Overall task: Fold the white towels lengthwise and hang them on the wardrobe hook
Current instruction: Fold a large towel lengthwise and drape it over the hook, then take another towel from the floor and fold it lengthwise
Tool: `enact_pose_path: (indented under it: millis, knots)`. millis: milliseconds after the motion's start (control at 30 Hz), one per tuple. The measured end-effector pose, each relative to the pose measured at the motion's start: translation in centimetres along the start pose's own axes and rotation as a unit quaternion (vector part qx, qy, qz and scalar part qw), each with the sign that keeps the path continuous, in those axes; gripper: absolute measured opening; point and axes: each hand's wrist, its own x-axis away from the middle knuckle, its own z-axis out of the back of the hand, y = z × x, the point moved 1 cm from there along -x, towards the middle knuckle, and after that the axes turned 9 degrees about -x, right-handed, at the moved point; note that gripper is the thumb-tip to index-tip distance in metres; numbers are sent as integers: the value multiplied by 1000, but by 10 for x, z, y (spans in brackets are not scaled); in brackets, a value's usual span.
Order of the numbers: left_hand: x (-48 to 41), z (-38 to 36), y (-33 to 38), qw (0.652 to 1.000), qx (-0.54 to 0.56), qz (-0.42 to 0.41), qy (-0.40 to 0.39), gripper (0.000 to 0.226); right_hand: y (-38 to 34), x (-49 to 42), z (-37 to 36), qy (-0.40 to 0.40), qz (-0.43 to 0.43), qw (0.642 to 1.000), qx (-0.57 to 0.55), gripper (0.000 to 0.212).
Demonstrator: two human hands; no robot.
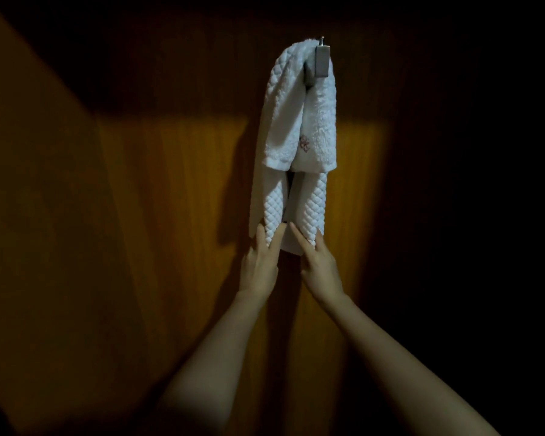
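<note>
**Two tails held, one loaded hook**

Left hand (261,262) and right hand (320,265) each pinch a tail of the quilted towel (274,209), which hangs on the hook (321,58) with the fluffy towel (324,121). An uneven tug could drag both off. Behind them is the wooden door (170,184), in a dim room with one warm patch of light.

The single head view looks forward, close up, at a wooden wardrobe panel (170,199).

Your bare arms reach up and forward, converging. Your left grip (261,262) and right grip (320,265) sit close side by side, each pinching a hanging end of the white quilted towel (272,212) between nearly straight fingers.
</note>
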Motion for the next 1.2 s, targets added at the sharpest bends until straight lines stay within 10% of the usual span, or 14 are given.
enact_pose_path:
  millis: [533, 833, 1200]
  knots:
    - [150, 92, -14, 984, -116, -86, -108, 71, -44, 127, 54, -217, -92, 963, 132, 63]
    - [382, 148, -39, 939, -109, 38, -323, 69, -123, 302, 13, -391, -49, 916, 75, 57]
    - [613, 211, -125, 891, -119, 242, -365, 69, -243, 441, -98, -556, 41, 830, 5, 55]
